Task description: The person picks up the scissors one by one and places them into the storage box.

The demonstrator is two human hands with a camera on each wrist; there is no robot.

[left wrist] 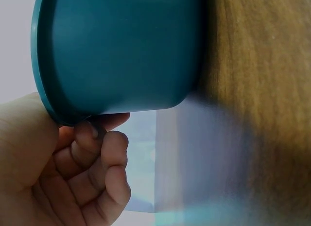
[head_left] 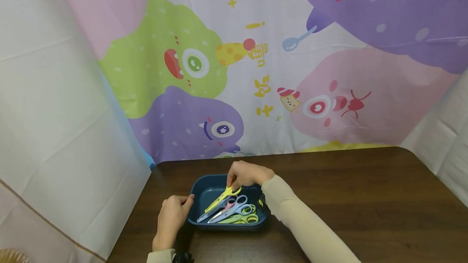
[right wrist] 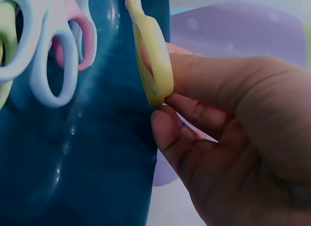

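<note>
A dark teal plastic bin (head_left: 210,180) holds several scissors. My left hand (head_left: 172,216) grips its left side near the rim; in the left wrist view, curled fingers (left wrist: 114,150) lie against the outside of the wall. Over the far side of the bin, my right hand (head_left: 246,173) pinches a handle loop of yellow scissors (head_left: 224,198), whose blades point toward the near left. In the right wrist view the yellow loop (right wrist: 163,65) sits between thumb and fingers. Light blue scissors (head_left: 234,210), green scissors (head_left: 243,218) and a pink-handled pair (head_left: 230,203) lie beside and under them.
The bin stands on a dark brown wooden table (head_left: 351,198), toward its left side. Behind the table hangs a curtain (head_left: 274,133) printed with cartoon monsters. White cloth (head_left: 73,113) hangs along the left, and more hangs on the right.
</note>
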